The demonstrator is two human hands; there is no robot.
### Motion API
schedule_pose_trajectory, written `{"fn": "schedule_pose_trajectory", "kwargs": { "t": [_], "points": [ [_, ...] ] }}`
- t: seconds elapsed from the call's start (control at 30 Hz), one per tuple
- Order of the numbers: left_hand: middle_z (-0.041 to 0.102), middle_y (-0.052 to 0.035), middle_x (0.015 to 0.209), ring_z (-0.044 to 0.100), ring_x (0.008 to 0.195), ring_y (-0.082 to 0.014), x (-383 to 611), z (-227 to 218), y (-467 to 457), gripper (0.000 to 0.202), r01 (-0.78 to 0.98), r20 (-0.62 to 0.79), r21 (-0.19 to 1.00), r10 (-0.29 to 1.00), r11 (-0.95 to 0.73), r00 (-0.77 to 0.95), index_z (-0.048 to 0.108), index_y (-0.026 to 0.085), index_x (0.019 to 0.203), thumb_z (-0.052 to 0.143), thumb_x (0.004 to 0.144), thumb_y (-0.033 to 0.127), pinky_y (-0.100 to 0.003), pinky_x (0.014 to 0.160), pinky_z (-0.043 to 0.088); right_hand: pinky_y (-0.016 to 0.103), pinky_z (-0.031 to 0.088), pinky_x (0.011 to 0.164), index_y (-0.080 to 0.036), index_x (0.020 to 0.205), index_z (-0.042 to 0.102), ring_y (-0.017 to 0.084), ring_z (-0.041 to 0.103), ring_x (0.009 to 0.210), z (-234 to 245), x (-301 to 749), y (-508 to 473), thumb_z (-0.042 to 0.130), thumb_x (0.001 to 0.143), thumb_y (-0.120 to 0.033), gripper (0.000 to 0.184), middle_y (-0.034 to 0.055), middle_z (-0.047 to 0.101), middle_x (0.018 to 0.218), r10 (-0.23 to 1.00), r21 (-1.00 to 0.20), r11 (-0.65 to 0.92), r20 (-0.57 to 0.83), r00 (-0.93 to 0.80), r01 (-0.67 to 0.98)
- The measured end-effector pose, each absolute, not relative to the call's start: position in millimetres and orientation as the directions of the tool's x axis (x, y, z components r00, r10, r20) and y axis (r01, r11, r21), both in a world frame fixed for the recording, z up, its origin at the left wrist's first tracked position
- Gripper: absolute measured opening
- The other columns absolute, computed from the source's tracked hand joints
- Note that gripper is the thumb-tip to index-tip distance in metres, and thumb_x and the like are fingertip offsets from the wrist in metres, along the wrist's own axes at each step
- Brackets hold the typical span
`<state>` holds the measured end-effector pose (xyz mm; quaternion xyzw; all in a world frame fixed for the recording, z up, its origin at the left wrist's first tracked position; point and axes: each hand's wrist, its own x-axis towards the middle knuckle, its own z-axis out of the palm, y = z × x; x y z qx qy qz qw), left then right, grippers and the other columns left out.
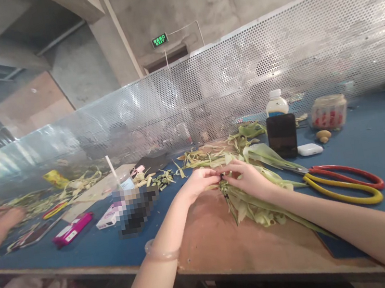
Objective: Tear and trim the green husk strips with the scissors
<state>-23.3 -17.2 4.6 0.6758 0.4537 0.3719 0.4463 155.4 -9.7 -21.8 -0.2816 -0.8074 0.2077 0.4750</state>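
Note:
My left hand [203, 182] and my right hand [244, 178] meet over a brown board [211, 243]. Both are closed, with fingertips pinched together at a small green-and-dark knotted piece [225, 191]. A thin dark end of it hangs below my fingers; what lies between the fingertips is mostly hidden. Pale green leaves like corn husks [257, 209] lie in a loose pile beneath and beside my right hand. Large scissors [345, 183] with one red and one yellow handle rest right of the pile, blades toward the husks.
Behind the husks stand a black upright device [282, 135], a white bottle [277, 104] and a glass jar [329, 112]. A white earphone case [310, 149] lies nearby. Leftward are a cup with straw [123, 180], a magenta box [73, 230] and another person's hand [2, 220]. A perforated metal screen [185, 101] borders the table.

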Motion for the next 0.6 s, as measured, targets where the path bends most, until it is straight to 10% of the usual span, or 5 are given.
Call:
{"fn": "schedule_pose_trajectory", "kwargs": {
  "t": [0.6],
  "points": [
    [0.063, -0.0074, 0.086, 0.056, 0.08, -0.013, -20.8, 8.1, -21.3, 0.021, 0.182, 0.047, 0.977, 0.947, -0.109, 0.319, 0.064, 0.012, 0.085, 0.061, 0.068, 0.025, -0.027, 0.078, 0.041, 0.026, 0.043, 0.067, -0.022, 0.09, 0.064, 0.012, 0.053, 0.071, -23.6, 156.4, -6.7, 0.05, 0.076, -0.026, 0.02, 0.0027, 0.059, 0.085, 0.708, -0.659, 0.704, 0.623, -0.332, 0.265]
  ]
}}
